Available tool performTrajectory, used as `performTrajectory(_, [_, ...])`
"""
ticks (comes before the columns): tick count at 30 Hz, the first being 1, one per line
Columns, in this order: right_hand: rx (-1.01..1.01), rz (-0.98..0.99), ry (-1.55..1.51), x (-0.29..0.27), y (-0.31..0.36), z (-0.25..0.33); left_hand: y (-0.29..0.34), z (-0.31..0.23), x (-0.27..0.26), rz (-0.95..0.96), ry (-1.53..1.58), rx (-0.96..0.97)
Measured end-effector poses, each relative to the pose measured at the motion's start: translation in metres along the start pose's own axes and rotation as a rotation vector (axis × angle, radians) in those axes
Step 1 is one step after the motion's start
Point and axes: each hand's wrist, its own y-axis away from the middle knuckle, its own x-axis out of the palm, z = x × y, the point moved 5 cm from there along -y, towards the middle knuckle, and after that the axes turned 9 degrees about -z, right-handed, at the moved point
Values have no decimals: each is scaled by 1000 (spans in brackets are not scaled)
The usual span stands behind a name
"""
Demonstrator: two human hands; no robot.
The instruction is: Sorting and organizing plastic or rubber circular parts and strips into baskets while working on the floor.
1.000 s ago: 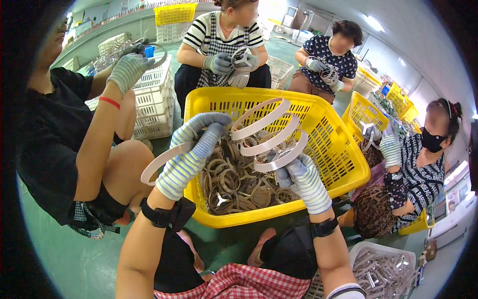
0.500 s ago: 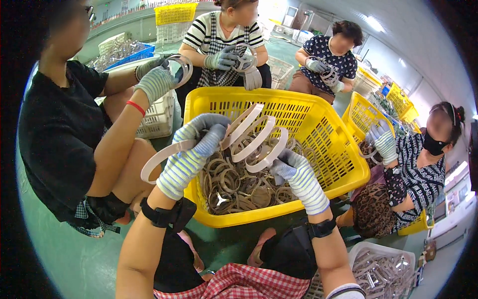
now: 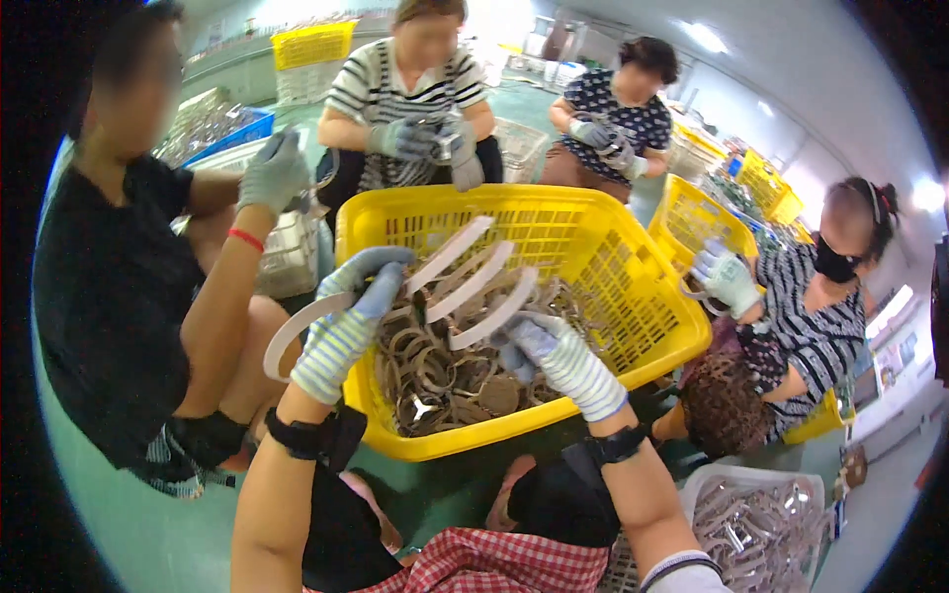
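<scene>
Gloved in striped white and grey-blue, my left hand (image 3: 348, 314) is closed on several flat metal rings above the yellow basket. One pale ring (image 3: 297, 334) sticks out to the left, over the wrist side. Three more bands show to the right of the fingers: the far ring (image 3: 450, 251), the middle ring (image 3: 473, 281) and the near ring (image 3: 499, 310). My right hand (image 3: 565, 364), in a matching glove, has bent fingers at the lower end of the near ring and appears to pinch it; its fingertips are partly hidden. Below lies a pile of loose rings (image 3: 435, 368).
The yellow basket (image 3: 514, 423) stands before my knees. A white crate (image 3: 707, 479) of shiny metal parts is at lower right. Co-workers sit around: a person in black (image 3: 119, 296) at left, two behind the basket, another person (image 3: 816, 296) at right beside a second yellow basket (image 3: 707, 212).
The view has shifted slightly, moving the basket left in the picture. The rings have turned more edge-on. Across the basket, the person in stripes now looks down, hands lower.
</scene>
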Motion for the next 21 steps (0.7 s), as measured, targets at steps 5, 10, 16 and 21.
performTrajectory(5, [-265, -172, 254, -30, 3, 7, -5, 65, 9, -8, 94, -69])
performTrajectory(10, [-220, -272, -36, -33, 43, 65, -65, 135, -38, 218, 284, -23])
performTrajectory(16, [-697, -586, -40, -136, 187, 125, -42, 101, 20, 215, 172, -8])
performTrajectory(21, [-676, -1288, 489, -210, 323, 134, -3, 45, 27, 198, 85, 66])
